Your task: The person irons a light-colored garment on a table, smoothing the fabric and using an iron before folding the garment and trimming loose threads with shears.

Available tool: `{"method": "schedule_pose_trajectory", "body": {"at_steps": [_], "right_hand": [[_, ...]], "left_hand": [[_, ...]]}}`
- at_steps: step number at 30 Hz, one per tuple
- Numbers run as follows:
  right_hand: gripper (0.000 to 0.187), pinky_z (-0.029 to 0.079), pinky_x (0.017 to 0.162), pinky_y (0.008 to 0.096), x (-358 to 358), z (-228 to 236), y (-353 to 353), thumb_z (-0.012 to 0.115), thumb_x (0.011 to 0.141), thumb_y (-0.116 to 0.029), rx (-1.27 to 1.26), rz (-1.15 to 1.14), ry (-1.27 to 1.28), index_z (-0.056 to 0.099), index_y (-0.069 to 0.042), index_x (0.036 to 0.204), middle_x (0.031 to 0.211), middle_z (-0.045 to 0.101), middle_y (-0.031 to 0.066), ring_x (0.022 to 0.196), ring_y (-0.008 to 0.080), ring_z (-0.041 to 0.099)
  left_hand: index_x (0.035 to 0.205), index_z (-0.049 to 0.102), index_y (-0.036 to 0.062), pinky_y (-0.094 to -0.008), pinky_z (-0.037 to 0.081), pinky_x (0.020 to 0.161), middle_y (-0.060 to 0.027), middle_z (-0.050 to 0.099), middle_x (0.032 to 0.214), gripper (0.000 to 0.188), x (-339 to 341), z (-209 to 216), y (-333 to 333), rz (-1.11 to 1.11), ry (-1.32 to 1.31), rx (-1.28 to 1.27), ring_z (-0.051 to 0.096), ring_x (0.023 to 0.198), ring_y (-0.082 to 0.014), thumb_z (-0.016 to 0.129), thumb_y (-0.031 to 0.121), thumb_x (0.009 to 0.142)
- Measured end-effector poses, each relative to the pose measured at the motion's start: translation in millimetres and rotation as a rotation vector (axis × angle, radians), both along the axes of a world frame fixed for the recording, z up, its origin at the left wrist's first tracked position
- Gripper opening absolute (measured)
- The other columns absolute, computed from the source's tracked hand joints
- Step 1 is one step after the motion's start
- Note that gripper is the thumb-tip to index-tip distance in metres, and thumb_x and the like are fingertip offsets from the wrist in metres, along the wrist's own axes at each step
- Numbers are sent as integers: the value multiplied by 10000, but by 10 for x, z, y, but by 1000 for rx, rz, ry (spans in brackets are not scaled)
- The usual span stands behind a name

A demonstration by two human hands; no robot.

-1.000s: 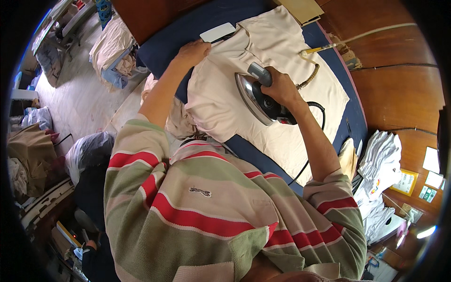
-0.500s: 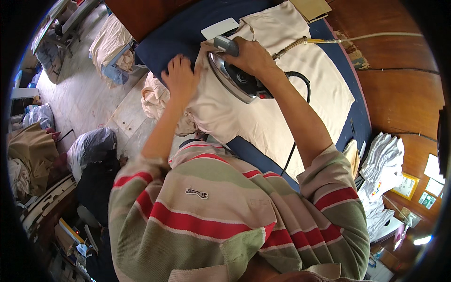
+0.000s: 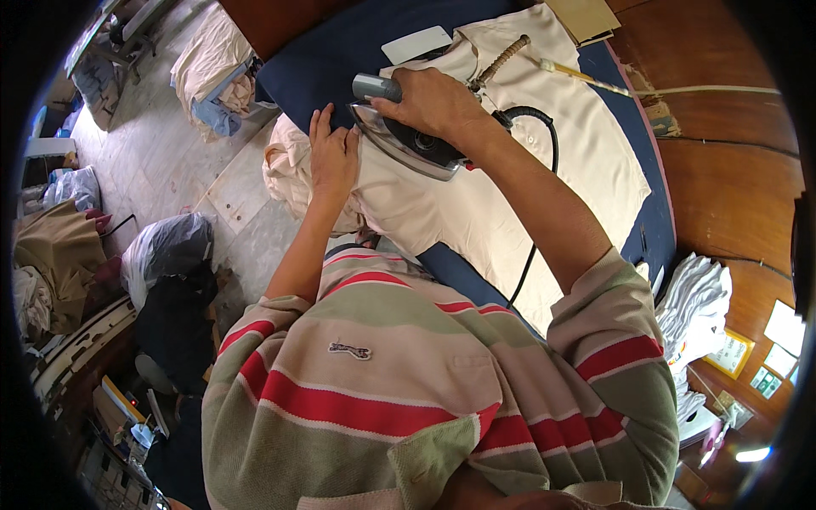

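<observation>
My right hand (image 3: 435, 104) is closed round the grey handle of a steam iron (image 3: 414, 155), whose metal soleplate rests on a cream garment (image 3: 586, 161). The iron's pointed tip is beside the fingers of my left hand (image 3: 334, 161). That hand lies with fingers stretched on the garment's left edge, holding nothing I can see. The garment spreads over a table covered in dark blue cloth (image 3: 319, 64), and part of it hangs bunched off the left side. A black cord (image 3: 552, 153) runs from the iron and passes below my right forearm.
A white flat plate (image 3: 416, 44) lies at the table's far side. A cord-wrapped hose (image 3: 501, 61) and a thin stick (image 3: 586, 78) cross the garment. Folded clothes (image 3: 212, 68) are piled at the far left, and white garments (image 3: 697, 302) at the right. A wooden wall (image 3: 722, 183) borders the right.
My right hand has slid the iron to the left, so its tip is now close to my left hand. My left hand has shifted slightly nearer me and stays on the garment's edge.
</observation>
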State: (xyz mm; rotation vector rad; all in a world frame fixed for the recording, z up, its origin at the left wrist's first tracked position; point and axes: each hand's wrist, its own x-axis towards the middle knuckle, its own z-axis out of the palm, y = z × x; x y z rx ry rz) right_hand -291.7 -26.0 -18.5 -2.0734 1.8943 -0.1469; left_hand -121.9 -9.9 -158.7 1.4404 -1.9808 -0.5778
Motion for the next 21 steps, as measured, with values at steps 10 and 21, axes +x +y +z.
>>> {"method": "schedule_pose_trajectory", "body": {"at_steps": [10, 21], "right_hand": [[570, 504, 743, 415, -280, -81, -177, 524, 817, -515, -108, -185, 60, 602, 37, 934, 804, 645, 225, 782, 353, 646], [573, 493, 764, 417, -375, -65, -130, 533, 814, -507, -88, -214, 22, 593, 34, 994, 846, 636, 249, 842, 378, 628]], "left_hand": [[782, 623, -59, -384, 263, 1051, -188, 410, 1351, 243, -25, 26, 21, 5, 77, -10, 306, 1291, -361, 546, 158, 859], [911, 631, -2, -458, 274, 1038, -195, 431, 1323, 212, 5, -63, 3, -7, 25, -66, 326, 1273, -367, 542, 175, 836]]}}
